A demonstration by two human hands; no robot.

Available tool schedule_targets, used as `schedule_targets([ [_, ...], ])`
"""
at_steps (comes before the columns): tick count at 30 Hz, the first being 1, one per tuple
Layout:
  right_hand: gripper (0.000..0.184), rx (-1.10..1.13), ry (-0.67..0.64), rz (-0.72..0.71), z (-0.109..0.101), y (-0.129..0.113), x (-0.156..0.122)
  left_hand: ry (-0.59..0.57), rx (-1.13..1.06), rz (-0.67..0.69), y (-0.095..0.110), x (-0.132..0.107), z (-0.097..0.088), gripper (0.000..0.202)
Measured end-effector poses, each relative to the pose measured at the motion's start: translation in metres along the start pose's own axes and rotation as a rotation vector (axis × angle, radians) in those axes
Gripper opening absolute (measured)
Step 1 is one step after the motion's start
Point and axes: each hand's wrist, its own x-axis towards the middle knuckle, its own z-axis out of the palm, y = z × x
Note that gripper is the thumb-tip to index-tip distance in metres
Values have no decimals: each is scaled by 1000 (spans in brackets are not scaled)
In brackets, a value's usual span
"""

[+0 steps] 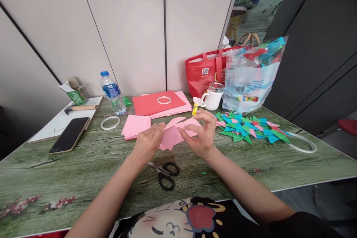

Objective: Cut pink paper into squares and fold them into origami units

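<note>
A person's two bare hands work with folded pink paper (169, 138) at the middle of a green wood-patterned table (111, 178). The left hand (149, 140), fingers drawn together, holds the paper's left edge; the thumb's exact grip is hard to see. The right hand (201, 134) is spread, thumb and forefinger well apart, its thumb tip at the paper's right side; whether it touches is unclear. Nearer the person lie black-handled scissors (165, 175). Just left of the paper is a stack of pink paper squares (136, 125); beyond it, a white tape ring (164, 100) rests on a red sheet (145, 105). Farther left are a smartphone (70, 135) and a water bottle (112, 95). To the right, folded paper pieces (245, 126) in green, blue and pink lie heaped before a clear plastic bag (248, 81), near a white mug (214, 97).
</note>
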Motion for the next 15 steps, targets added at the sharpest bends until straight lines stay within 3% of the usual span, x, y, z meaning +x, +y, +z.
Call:
schedule_targets([
  [2,22,-107,-42,-190,-1,-4,0,-36,106,83,-1,1,-1,29],
  [4,23,-171,-114,-291,-1,-6,0,-70,182,144,1,2,-1,29],
  [8,16,-220,-212,-338,1,-6,0,-108,240,205,3,2,-1,30],
  [15,10,-233,-208,-368,1,-6,4,-115,227,238,4,2,-2,28],
])
